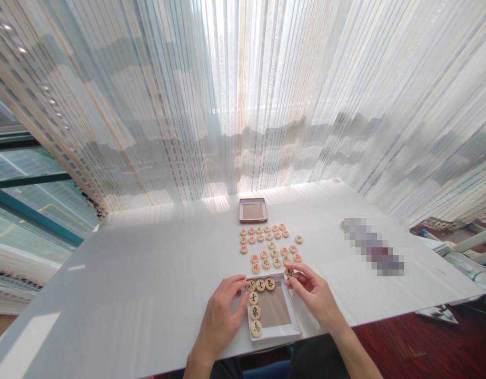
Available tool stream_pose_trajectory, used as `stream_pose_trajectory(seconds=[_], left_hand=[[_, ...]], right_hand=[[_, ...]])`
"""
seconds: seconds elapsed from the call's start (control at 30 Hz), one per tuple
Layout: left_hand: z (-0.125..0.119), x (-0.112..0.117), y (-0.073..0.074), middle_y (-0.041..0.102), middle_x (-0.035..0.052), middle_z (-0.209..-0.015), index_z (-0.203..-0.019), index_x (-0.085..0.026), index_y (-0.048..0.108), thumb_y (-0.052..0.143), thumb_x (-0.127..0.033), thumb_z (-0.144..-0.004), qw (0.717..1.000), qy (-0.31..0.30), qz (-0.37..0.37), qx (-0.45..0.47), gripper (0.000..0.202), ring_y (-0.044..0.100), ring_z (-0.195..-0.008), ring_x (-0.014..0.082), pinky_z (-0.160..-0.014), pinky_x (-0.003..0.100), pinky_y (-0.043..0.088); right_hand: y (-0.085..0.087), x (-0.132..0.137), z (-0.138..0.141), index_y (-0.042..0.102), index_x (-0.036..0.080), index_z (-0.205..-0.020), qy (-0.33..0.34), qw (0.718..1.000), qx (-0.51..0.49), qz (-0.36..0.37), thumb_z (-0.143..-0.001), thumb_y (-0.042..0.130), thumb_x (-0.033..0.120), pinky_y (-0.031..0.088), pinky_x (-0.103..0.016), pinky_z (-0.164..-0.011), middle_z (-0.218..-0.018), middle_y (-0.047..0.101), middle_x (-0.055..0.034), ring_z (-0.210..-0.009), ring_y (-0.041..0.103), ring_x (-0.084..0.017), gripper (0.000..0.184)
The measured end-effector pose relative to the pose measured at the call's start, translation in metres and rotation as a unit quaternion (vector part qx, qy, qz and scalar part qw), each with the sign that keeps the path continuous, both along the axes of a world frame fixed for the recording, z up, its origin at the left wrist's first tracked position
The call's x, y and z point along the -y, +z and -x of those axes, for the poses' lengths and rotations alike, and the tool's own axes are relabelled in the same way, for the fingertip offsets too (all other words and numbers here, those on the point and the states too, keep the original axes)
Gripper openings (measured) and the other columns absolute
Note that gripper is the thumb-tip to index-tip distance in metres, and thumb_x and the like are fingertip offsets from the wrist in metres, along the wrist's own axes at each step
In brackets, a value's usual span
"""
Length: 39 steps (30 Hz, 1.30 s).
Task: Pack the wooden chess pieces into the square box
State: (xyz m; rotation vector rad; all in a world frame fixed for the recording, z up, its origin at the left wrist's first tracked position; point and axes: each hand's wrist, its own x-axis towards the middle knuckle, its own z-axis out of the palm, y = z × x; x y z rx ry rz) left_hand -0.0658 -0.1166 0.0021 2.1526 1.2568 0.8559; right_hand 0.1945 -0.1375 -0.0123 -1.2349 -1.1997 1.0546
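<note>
My right hand (316, 297) pinches a xiangqi piece (289, 272) with a black horse character, just above the box's far right corner. My left hand (222, 313) rests by the left wall of a shallow white box (272, 332). Its thumb and forefinger are apart, the forefinger's tip at the corner piece (251, 286); whether it touches cannot be told. Inside the box, black-lettered pieces form an L: a row along the far wall, including an end piece (270, 284), and a column down the left wall, ending at a horse piece (256, 328).
Beyond the box, several red and black pieces (260, 237) lie in loose rows on the white table (148, 273). A brown-rimmed box lid (253, 220) stands behind them. A pixelated object (373, 247) lies at right. Striped curtains (243, 105) hang along the far edge.
</note>
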Motion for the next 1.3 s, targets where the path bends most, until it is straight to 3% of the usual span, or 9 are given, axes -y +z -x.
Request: stream_pose_trajectory(seconds=[0.23,0.43,0.67,0.97,1.3], left_hand=[[-0.003,0.0,0.003,0.067,0.0072,-0.122,-0.112,-0.027,0.067,0.052,-0.03,-0.099,1.0,0.008,-0.009,-0.002,0.021,0.063,-0.116,0.0243,-0.1,0.043,0.055],[-0.002,0.001,0.004,0.067,0.0069,-0.121,-0.111,-0.027,0.068,0.052,-0.03,-0.098,1.0,0.007,-0.007,-0.003,0.02,0.064,-0.114,0.0243,-0.099,0.043,0.056],[-0.002,-0.001,0.0,0.067,0.0059,-0.122,-0.11,-0.028,0.067,0.053,-0.029,-0.098,1.0,0.009,-0.005,-0.007,0.019,0.064,-0.114,0.0238,-0.098,0.041,0.056],[-0.001,0.0,0.001,0.067,0.0056,-0.121,-0.11,-0.027,0.067,0.053,-0.028,-0.098,1.0,0.01,-0.017,-0.007,0.019,0.064,-0.114,0.023,-0.098,0.04,0.056],[0.0,0.002,-0.001,0.067,0.0045,-0.12,-0.112,-0.028,0.065,0.053,-0.028,-0.099,1.0,0.01,-0.013,-0.005,0.018,0.063,-0.115,0.0221,-0.1,0.041,0.055]], right_hand=[[-0.006,-0.001,0.0,0.068,0.023,-0.113,0.004,1.0,0.009,-0.005,-0.087,0.071,0.044,0.061,-0.035,-0.081,-0.104,0.071,-0.008,-0.087,0.07,-0.021,0.034],[-0.008,0.0,0.001,0.07,0.022,-0.098,-0.01,1.0,0.011,-0.019,-0.086,0.072,0.045,0.059,-0.034,-0.083,-0.098,0.072,-0.0076,-0.091,0.069,-0.023,0.026],[-0.001,0.002,0.002,0.07,0.023,-0.093,-0.005,1.0,0.016,-0.013,-0.089,0.069,0.042,0.056,-0.029,-0.07,-0.089,0.069,-0.0046,-0.076,0.065,-0.019,0.02],[0.001,0.002,0.0,0.071,0.022,-0.106,-0.012,0.999,0.024,0.024,-0.092,0.062,0.048,0.058,-0.034,-0.079,-0.091,0.074,-0.0065,-0.082,0.071,-0.023,0.031],[-0.016,0.0,-0.003,0.067,0.022,-0.116,-0.02,0.999,-0.03,0.034,-0.091,0.064,0.048,0.057,-0.036,-0.087,-0.102,0.075,-0.0091,-0.092,0.072,-0.024,0.036]])
